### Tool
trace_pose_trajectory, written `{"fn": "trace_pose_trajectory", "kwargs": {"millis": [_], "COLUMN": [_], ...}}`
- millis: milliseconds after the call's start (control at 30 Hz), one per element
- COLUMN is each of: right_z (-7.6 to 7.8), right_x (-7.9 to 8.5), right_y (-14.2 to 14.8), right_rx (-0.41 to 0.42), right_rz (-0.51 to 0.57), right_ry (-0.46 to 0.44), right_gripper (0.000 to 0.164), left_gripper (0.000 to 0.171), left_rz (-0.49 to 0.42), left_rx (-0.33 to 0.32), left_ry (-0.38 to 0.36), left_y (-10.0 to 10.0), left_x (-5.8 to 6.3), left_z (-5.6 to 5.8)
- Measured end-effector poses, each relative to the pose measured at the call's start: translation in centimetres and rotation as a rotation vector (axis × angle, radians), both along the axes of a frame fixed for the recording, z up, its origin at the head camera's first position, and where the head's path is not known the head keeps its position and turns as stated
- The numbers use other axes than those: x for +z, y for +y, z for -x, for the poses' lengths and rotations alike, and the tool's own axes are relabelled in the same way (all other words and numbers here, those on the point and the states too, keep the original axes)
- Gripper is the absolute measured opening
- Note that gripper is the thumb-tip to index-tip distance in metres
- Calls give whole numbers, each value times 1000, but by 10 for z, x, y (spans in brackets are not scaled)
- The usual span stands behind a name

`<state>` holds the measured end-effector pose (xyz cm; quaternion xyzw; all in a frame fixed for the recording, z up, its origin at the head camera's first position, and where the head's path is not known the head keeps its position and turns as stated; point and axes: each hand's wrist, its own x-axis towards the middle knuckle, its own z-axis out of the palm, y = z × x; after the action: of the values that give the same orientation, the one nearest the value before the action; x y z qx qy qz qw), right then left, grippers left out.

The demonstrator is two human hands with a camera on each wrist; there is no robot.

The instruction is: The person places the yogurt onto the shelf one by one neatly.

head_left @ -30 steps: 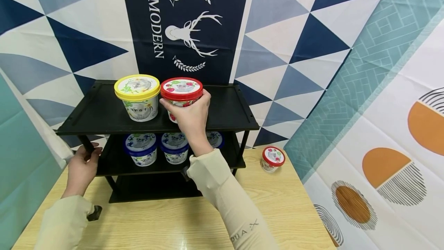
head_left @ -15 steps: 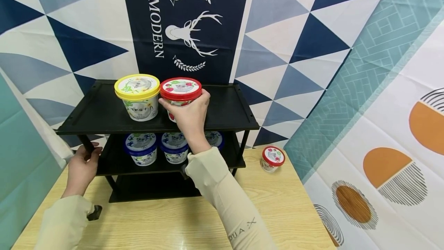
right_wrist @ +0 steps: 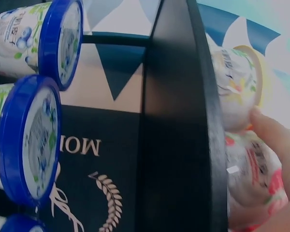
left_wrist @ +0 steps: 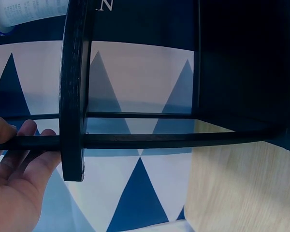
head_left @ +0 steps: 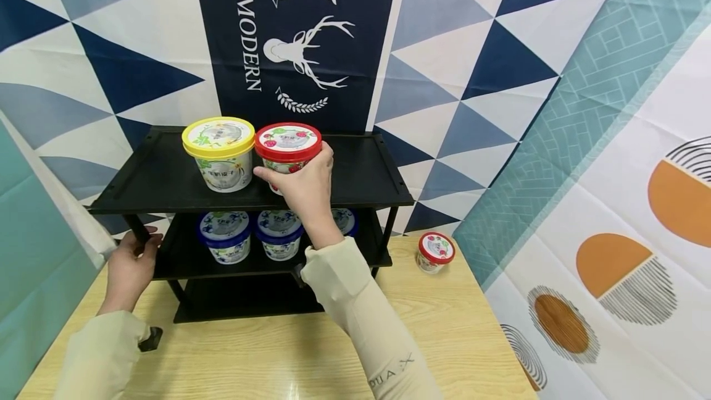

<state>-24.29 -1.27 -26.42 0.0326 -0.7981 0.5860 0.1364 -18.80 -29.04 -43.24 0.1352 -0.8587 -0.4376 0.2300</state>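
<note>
On the top shelf of a black rack stands a white tub with a red lid, printed with red berries. My right hand spans the front of this tub, thumb at its left side and fingers at its right. Close on its left stands a tub with a yellow lid. My left hand grips the rack's front left post, its fingers curled round the thin black post in the left wrist view. The right fingertips behind the red-lidded tub are hidden.
The middle shelf carries blue-lidded tubs, printed with blueberries; my right forearm partly covers one. A smaller red-lidded tub stands on the wooden table, right of the rack. A patterned cloth wall rises right behind the rack.
The red-lidded tub has shifted very slightly left toward the yellow-lidded one. My right thumb has slid a little lower on its side. The left hand keeps its grip on the post.
</note>
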Motion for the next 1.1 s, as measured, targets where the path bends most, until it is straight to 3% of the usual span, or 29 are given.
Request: {"fn": "trace_pose_trajectory", "kwargs": {"millis": [233,1100], "right_z": [-2,5], "right_x": [2,2], "right_y": [16,19], "right_rx": [92,109], "right_rz": [-98,-127], "right_ry": [-16,-80], "right_gripper": [93,94], "left_gripper": [28,28], "left_rz": [-1,-24], "left_rx": [-4,13], "left_ry": [14,-5], "left_y": [1,4], "left_x": [2,1], "left_z": [1,-2]}}
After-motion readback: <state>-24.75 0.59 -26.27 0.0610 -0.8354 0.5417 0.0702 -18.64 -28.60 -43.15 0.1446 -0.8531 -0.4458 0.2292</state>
